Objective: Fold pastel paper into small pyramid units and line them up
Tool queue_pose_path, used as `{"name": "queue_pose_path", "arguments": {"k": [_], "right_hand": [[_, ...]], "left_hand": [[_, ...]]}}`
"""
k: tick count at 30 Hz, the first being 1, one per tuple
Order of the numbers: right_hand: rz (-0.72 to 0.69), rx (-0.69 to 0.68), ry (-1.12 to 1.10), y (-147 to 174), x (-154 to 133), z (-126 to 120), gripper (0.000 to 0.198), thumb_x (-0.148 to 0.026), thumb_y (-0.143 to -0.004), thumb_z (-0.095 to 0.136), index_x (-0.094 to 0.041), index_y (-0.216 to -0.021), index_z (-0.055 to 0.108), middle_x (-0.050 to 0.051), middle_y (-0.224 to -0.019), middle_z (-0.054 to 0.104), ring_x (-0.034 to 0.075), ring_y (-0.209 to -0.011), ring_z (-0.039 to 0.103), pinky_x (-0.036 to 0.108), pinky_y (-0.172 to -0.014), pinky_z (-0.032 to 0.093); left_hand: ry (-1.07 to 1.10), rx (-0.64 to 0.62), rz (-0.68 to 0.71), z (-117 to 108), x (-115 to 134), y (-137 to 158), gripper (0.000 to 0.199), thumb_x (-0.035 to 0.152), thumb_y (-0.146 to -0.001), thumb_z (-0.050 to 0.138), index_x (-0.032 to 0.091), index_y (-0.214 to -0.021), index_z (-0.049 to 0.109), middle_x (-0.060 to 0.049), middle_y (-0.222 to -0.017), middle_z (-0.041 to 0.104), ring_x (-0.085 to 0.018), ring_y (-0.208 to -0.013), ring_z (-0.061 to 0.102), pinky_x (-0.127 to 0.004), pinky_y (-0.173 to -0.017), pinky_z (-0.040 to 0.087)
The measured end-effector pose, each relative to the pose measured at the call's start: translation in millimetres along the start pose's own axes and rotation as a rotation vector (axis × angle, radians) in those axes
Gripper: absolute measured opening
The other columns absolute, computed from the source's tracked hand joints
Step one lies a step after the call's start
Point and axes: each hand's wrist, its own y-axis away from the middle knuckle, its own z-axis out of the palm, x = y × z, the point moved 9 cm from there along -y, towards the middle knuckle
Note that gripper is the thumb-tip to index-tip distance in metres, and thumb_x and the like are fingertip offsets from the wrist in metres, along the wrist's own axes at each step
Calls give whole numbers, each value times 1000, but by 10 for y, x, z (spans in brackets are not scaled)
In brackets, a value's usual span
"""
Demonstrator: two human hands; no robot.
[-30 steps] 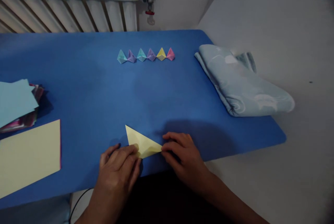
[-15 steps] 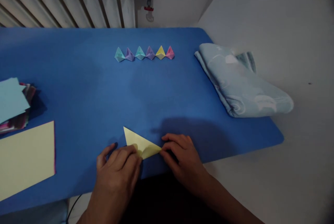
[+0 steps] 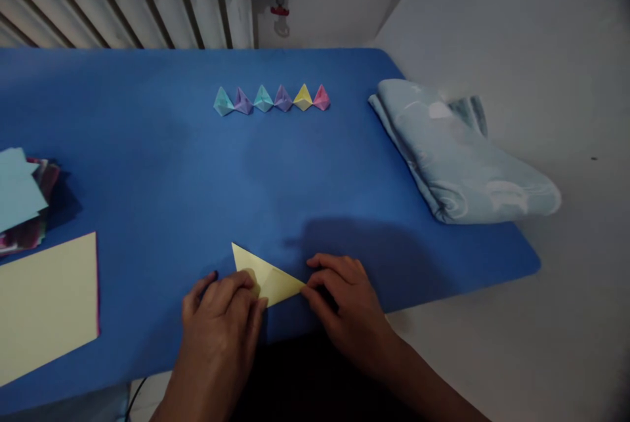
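A sheet of pale yellow origami paper [image 3: 275, 283], folded into a triangle, lies near the front edge of the blue table. My left hand [image 3: 219, 317] covers its lower left part, fingers curled down and pressed on the paper, with the thumb at the bottom edge. At the right tip, my right hand [image 3: 344, 300] pinches the corner between thumb and fingers. A faint crease runs across the triangle's face. The part of the paper under my left fingers is hidden.
Several small folded paper shapes [image 3: 272, 99] stand in a row towards the back. At left lie a stack of yellow sheets [image 3: 49, 307] and a pile topped with light blue paper [image 3: 20, 189]. A folded patterned cloth [image 3: 462, 153] rests on the right. A radiator [image 3: 128, 8] is behind the table [image 3: 162, 179].
My left fingers have shifted slightly on the paper, with the thumb now showing at its lower edge. My right hand still pinches the right corner. The view has tilted a little.
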Motion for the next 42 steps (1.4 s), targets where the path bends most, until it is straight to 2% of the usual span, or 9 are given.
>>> {"name": "queue_pose_path", "arguments": {"k": [6,21,31,34,37,42], "right_hand": [[8,-19,12,-9,2,10,7,-17,-86,57,-21,-80,59,6,-104,63,22,-94,56,38,-81,37],[19,-13,14,-43,-19,-9,10,-14,-84,57,-19,-76,58,5,-101,63,20,-92,57,37,-80,37],[63,-35,8,-56,-9,5,11,-14,-84,56,-20,-74,56,6,-101,62,22,-93,56,40,-82,38],[94,-42,12,-65,14,-15,14,-12,-80,59,-20,-72,52,6,-102,61,22,-95,55,40,-83,38],[134,-43,30,-68,42,-34,16,-10,-77,62,-20,-72,51,5,-105,60,23,-99,54,40,-84,37],[142,-31,39,-81,91,-22,13,-12,-75,62,-21,-73,53,4,-105,60,23,-100,53,43,-85,37]], "left_hand": [[-16,-78,-2,38,6,-34,22,21,-89,43,22,-75,60,-2,-88,68,-20,-84,61,-43,-89,35],[-32,-99,-19,53,35,-81,23,20,-89,41,21,-73,57,-2,-86,67,-20,-85,61,-44,-88,34],[-1,-102,-62,39,6,-64,17,20,-88,46,21,-77,58,-2,-88,67,-20,-86,61,-45,-90,34],[-54,-110,-16,50,-42,-31,14,21,-89,46,20,-82,58,-4,-91,66,-22,-89,60,-46,-90,36],[-137,-96,113,52,-42,10,13,20,-89,48,21,-91,61,-7,-98,65,-23,-93,59,-46,-88,37],[-218,-156,322,96,85,64,45,4,-88,36,32,-114,58,-6,-106,62,-20,-91,59,-52,-94,34]]}}
